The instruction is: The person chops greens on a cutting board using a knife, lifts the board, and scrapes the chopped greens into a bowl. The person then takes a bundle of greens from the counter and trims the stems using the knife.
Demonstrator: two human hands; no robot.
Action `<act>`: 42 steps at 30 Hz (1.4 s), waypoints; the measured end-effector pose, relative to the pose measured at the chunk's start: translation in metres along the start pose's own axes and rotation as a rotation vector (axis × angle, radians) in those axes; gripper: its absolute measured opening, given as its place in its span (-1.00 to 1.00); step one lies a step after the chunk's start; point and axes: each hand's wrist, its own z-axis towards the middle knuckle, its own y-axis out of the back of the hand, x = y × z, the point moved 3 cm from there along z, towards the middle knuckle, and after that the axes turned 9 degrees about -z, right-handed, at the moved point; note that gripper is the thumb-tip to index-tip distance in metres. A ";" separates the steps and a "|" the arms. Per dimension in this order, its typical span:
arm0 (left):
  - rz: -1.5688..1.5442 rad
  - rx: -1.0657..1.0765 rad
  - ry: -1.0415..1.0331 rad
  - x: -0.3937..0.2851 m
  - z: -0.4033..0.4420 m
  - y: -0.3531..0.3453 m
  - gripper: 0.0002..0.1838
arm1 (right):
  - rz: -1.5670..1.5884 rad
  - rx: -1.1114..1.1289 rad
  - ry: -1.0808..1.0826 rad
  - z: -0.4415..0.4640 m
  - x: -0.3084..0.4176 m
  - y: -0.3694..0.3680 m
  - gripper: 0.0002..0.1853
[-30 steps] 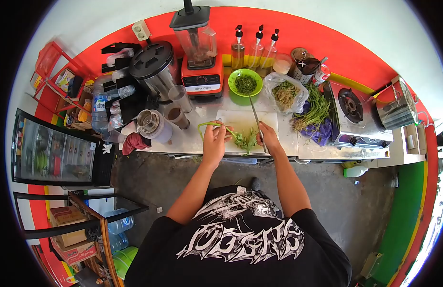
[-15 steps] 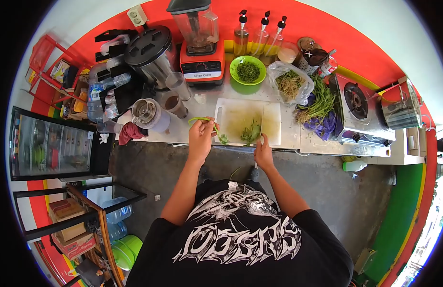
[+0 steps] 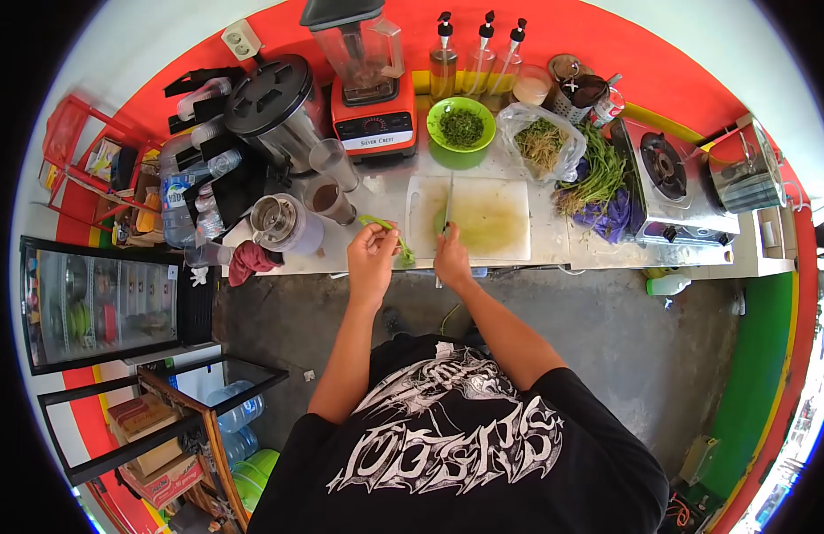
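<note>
My left hand [image 3: 373, 258] is closed around a leafy green herb sprig [image 3: 405, 253] at the left front edge of the white cutting board [image 3: 511, 192]. Pale stems poke out above its fingers, and leaves hang down toward the counter edge. In my right hand [image 3: 452, 258] is a knife [image 3: 450, 198], its blade pointing away from me over the left part of the board. The board's surface is stained green. Behind it, a lime-green bowl [image 3: 465, 158] holds finely chopped greens [image 3: 462, 128].
An open plastic bag of roots [image 3: 541, 147] and a heap of greens [image 3: 599, 173] lie right of the board, beside a gas stove [image 3: 663, 165]. On the left stand a red blender [image 3: 373, 120], plastic cups [image 3: 330, 198] and a jug [image 3: 287, 222]. Pump bottles [image 3: 443, 67] line the wall.
My right hand and the knife have moved left across the board, closer to my left hand. Leaves that lay on the board beside the blade no longer show there. My left hand still grips greens.
</note>
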 end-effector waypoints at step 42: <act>-0.229 0.142 -0.122 -0.032 0.023 -0.067 -0.89 | 0.856 0.445 0.172 -0.028 0.105 0.159 -0.62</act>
